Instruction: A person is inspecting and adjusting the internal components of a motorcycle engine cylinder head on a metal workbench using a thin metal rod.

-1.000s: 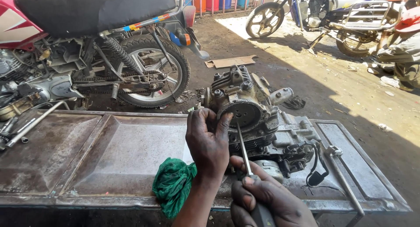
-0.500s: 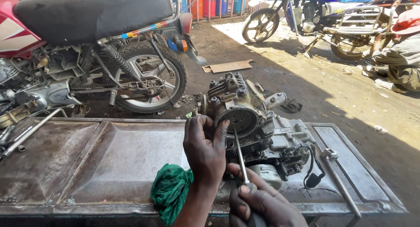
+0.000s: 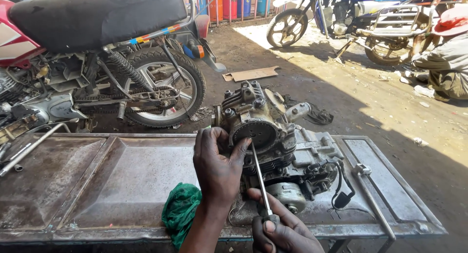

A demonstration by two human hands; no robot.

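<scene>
Two hands [image 3: 219,167] at engine [image 3: 273,145]; green rag [image 3: 181,211], wrench [image 3: 373,199] flank it.

Right hand [image 3: 280,231] was cut off by the bottom edge, hiding the screwdriver [image 3: 260,180] handle it gripped. Left hand [image 3: 218,162] covered the engine's [image 3: 273,145] near-left side.

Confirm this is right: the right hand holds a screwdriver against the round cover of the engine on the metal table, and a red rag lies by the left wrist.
Wrong in one respect: the rag is green, not red, as the head view shows. The rest stands: the right hand holds the screwdriver against the engine on the metal table, by the left hand.
</scene>
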